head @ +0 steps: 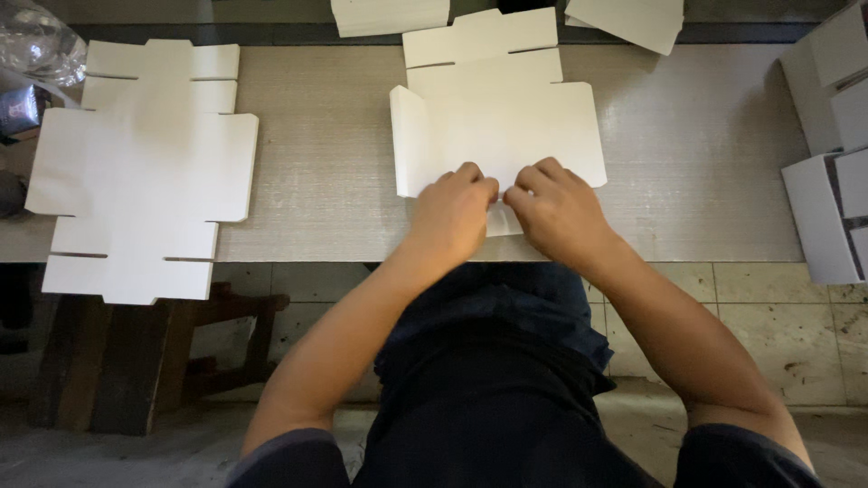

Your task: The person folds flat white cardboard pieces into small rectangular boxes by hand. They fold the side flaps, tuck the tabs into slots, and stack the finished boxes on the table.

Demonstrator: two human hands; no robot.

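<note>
Hiding under both hands, near edge of the blank [506, 126] and its front flap, so fold there hard to make out; upper flaps cut by the far table edge. Left hand [455, 215] curled, fingertips pressed down on the blank's near edge, thumb tucked, pinching card. Right hand [558, 210] likewise curled, fingers bent onto the same edge, touching the left at the knuckles. Blank flat on the table [705, 163], centre, left side flap raised. Far left, clear bag [36, 45] partly out of frame, then a flat stack [140, 172] overhanging the table edge. Far right, folded boxes [827, 217], cropped. Below, dark lap, tiled floor.
</note>
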